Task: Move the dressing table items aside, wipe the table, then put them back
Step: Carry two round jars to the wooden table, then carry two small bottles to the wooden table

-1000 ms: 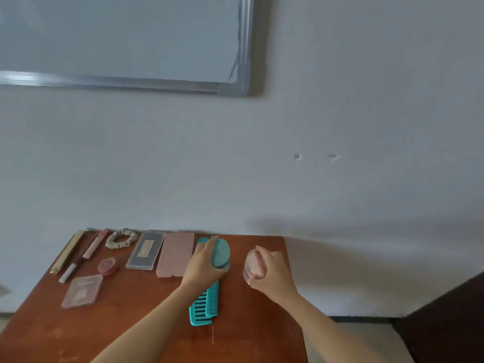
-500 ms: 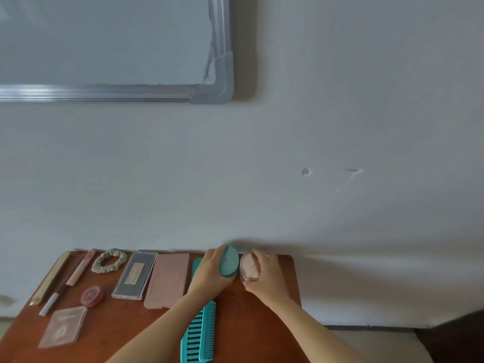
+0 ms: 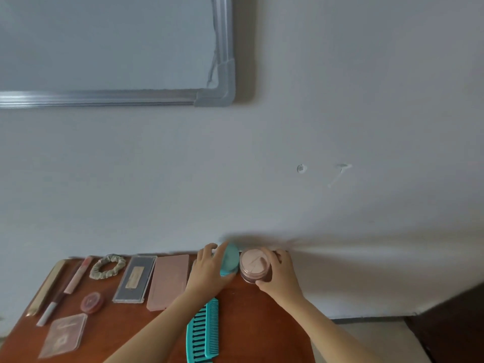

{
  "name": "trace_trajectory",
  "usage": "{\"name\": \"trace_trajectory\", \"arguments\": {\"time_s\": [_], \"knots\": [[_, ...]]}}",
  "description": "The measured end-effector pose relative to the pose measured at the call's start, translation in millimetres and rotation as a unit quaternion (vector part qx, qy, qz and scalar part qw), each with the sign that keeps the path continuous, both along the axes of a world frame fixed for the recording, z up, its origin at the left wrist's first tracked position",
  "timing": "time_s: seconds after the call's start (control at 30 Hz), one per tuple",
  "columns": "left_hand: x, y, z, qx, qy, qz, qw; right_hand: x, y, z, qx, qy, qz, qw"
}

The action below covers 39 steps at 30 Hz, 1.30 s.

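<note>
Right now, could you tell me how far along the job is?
Done: the scrunchie and pink palette lie along the back edge of the table. In hand: the left hand holds a teal oval case, the right hand grips a pink jar there. Left: unclear whether wiping happened; no cloth shows.

Single wide-angle view from the person's head, facing forward and only slightly down at a pale wall that fills most of the frame. A wooden table sits close below, low and left. Forearms enter from the near edge; the left hand grips a teal case and the right hand a pink jar at the table's far edge.
</note>
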<state>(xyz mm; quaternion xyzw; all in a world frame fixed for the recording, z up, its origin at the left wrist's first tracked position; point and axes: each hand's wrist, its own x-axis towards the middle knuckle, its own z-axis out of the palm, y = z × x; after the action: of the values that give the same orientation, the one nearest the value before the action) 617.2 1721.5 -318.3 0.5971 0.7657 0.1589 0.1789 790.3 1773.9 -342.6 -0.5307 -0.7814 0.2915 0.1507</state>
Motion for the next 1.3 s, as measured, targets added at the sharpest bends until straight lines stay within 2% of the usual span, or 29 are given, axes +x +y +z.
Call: {"name": "trace_trajectory", "arguments": {"time_s": [0.1, 0.27, 0.4, 0.53, 0.73, 0.9, 1.07, 1.3], "knots": [[0.7, -8.1, 8.4, 0.021, 0.031, -0.017, 0.999, 17.4, -11.2, 12.4, -0.015, -0.016, -0.028, 0.999], [11.2, -16.1, 24.4, 0.07, 0.025, -0.065, 0.995, 41.3, -43.1, 37.1, -0.019, -0.006, -0.127, 0.992], [38.1, -26.3, 41.5, 0.1, 0.007, -0.163, 0.982, 61.7, -92.6, 64.4, 0.001, -0.026, -0.214, 0.976], [69.7, -58.6, 56.0, 0.139, -0.019, -0.284, 0.949, 91.3, -171.3, 84.1, 0.009, -0.054, -0.321, 0.946], [129.9, -130.4, 69.5, 0.138, -0.022, -0.444, 0.885, 127.5, -309.2, 99.8, 0.004, -0.098, -0.465, 0.88], [204.3, -194.0, 83.9, 0.161, -0.043, -0.544, 0.823, 165.5, -422.6, 113.8, -0.009, -0.139, -0.547, 0.826], [276.9, -266.1, 103.6, 0.179, -0.078, -0.626, 0.755, 202.4, -541.5, 141.8, 0.01, -0.157, -0.659, 0.735], [376.2, -423.3, 126.1, 0.188, -0.129, -0.72, 0.655, 246.5, -724.7, 162.2, -0.008, -0.187, -0.764, 0.617]]}}
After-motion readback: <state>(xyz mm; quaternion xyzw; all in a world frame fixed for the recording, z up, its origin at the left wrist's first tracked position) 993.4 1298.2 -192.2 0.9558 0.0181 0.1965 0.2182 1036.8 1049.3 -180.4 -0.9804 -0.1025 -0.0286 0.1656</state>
